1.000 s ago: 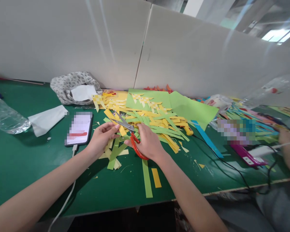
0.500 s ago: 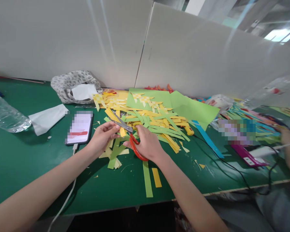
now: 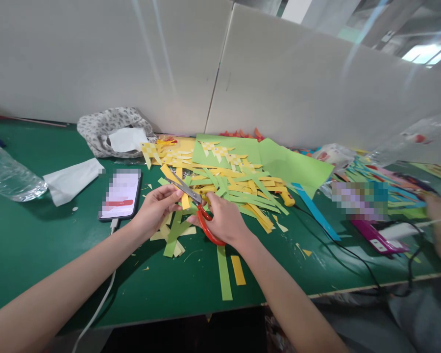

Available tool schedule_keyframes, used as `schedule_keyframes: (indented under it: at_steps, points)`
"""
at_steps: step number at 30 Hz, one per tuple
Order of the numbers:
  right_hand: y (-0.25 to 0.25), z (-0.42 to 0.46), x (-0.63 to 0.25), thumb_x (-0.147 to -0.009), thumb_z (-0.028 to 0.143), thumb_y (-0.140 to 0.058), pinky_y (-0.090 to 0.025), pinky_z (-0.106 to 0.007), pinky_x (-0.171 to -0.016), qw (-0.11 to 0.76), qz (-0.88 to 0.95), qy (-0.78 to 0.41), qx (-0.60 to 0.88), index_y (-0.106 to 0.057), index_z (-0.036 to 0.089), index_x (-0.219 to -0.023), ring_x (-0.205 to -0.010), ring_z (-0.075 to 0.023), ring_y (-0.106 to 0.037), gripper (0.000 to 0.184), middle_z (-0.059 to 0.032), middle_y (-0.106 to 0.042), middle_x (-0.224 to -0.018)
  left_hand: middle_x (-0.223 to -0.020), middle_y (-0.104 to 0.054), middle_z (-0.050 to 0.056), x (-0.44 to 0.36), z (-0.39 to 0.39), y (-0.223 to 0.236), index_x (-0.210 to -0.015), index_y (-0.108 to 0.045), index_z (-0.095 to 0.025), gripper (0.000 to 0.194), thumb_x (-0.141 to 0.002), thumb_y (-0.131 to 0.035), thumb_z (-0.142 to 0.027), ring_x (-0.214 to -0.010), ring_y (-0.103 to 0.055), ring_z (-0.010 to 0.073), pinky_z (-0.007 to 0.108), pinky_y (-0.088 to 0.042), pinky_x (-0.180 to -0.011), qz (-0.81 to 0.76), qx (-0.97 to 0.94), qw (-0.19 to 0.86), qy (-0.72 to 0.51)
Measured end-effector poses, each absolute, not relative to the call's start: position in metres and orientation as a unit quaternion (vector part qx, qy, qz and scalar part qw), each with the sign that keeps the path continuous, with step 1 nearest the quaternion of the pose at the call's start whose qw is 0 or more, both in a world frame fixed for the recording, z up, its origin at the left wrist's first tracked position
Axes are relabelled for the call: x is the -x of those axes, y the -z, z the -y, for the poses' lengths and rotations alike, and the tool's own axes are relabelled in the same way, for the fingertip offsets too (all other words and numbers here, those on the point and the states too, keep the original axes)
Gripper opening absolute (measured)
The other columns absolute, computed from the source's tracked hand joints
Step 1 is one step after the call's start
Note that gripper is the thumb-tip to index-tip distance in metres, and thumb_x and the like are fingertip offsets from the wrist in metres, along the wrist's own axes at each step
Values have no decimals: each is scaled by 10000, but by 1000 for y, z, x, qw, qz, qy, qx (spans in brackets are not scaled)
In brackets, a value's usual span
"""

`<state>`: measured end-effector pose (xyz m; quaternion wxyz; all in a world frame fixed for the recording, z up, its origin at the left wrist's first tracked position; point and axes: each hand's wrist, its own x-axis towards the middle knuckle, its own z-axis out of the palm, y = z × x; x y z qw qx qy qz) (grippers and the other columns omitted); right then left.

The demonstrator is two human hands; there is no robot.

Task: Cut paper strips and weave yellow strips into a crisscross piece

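Just right of a phone [image 3: 121, 196], pinching a yellow strip [image 3: 167, 173] with thumb and fingertips of the left hand [image 3: 156, 205] — closed on it, with no visible gap. Slanting from upper left to lower right, between both hands but nearer the left. Crossed at a shallow angle by scissors [image 3: 191, 192] pointing up-left, with blades nearly together; impossible to tell about actual contact between edge and paper. Gripped by red handles [image 3: 206, 230] in a curled right hand [image 3: 226, 215]. Bordered farther right by loose strips [image 3: 248, 197].

Scissor blades [image 3: 191, 193] — metal, handles [image 3: 206, 229] — glossy plastic
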<state>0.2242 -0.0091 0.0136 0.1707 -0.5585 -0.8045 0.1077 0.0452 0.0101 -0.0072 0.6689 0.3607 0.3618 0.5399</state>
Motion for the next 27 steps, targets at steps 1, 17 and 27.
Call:
schedule_keyframes:
  at_steps: [1, 17, 27]
  points:
    - [-14, 9, -224, -775, 656, -477, -294, -264, -496, 171, 805, -107, 558, -453, 205, -827, -608, -189, -572, 454, -32, -593, -683, -650, -627, -28, -45, -10, 7, -678, -676, -174, 182, -601, -816, -262, -575, -570, 62, 158, -518, -541, -363, -361, 668, -540]
    - [-6, 6, -223, -751, 698, -493, -305, -260, -483, 182, 804, -79, 560, -433, 204, -779, -494, -136, -480, 499, -2, -539, -614, -606, -598, -41, -45, -11, 8, -671, -675, -153, 211, -592, -834, -267, -546, -562, 43, 116, -514, -529, -342, -357, 679, -542]
    - [-5, 2, -225, -746, 551, -599, -318, -250, -488, 361, 693, -266, 565, -380, 228, -681, -487, -112, -391, 395, 52, -438, -556, -657, -630, -23, -47, -8, 15, -705, -667, -163, 197, -632, -812, -275, -594, -588, 64, 140, -504, -551, -377, -417, 659, -501]
